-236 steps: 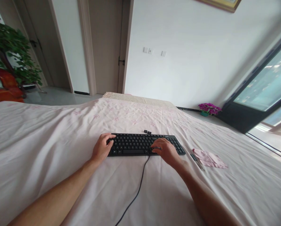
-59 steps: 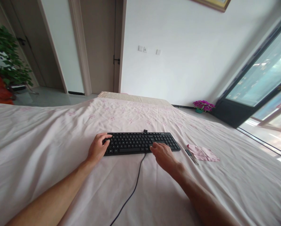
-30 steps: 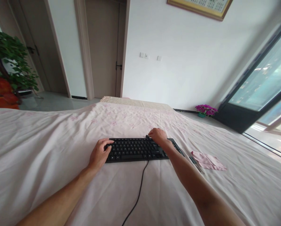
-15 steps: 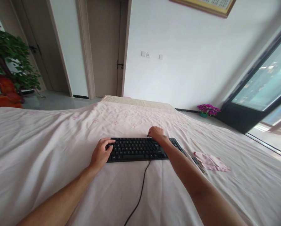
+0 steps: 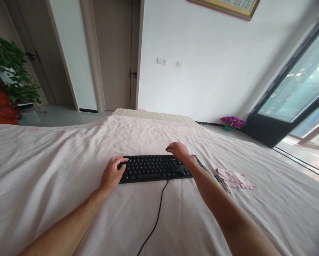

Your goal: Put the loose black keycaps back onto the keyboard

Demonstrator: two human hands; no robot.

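Observation:
A black keyboard (image 5: 148, 169) lies flat on the pale pink cloth, its cable (image 5: 159, 209) running toward me from the near edge. My left hand (image 5: 114, 172) is closed around the keyboard's left end, thumb and fingers on its top. Over the far right part of the keyboard, my right hand (image 5: 178, 150) is pinching a small black piece (image 5: 167, 149) at its fingertips; the piece is too small to name. My right wrist and forearm hide some of the keys at that end.
To the right of the keyboard lie a folded pink cloth (image 5: 235, 179) and a slim dark object (image 5: 217, 177) with a thin end. The flowered bedspread (image 5: 55, 160) spreads all around. Beyond it stand a door (image 5: 114, 53), a wall and a pot of purple flowers (image 5: 233, 122).
My right hand has lifted slightly off the keyboard's far edge, and the black piece at its fingertips shows more. My left hand keeps its hold. The view has shifted a little.

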